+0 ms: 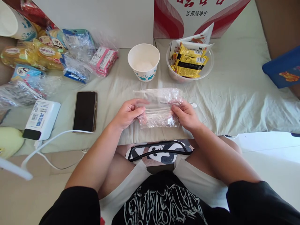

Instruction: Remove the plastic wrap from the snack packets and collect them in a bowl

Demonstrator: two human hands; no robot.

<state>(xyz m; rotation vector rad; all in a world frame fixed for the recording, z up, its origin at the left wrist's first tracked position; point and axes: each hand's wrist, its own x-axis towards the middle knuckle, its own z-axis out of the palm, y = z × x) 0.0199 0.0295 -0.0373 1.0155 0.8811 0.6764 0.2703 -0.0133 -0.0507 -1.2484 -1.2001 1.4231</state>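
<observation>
A clear crinkled plastic bag (161, 117) is stretched between my two hands, just above the front part of the cloth-covered surface. My left hand (131, 113) pinches its left side, thumb on top. On the right side, my right hand (185, 115) grips it in the same way. Through the film, some fingers of both hands show faintly. Behind the bag stands a white paper cup (143, 62) with a blue-green leaf print. To its right, a clear plastic bowl (208, 70) holds yellow snack packets (190, 64) and white packets.
At left lie a phone (85, 111), a white device (43, 118) with a white cable (56, 136), and a pile of wrapped snacks (50, 56). A pink packet (104, 61) lies near the cup. Boxes (98, 18) stand behind; a blue object (283, 67) is at right.
</observation>
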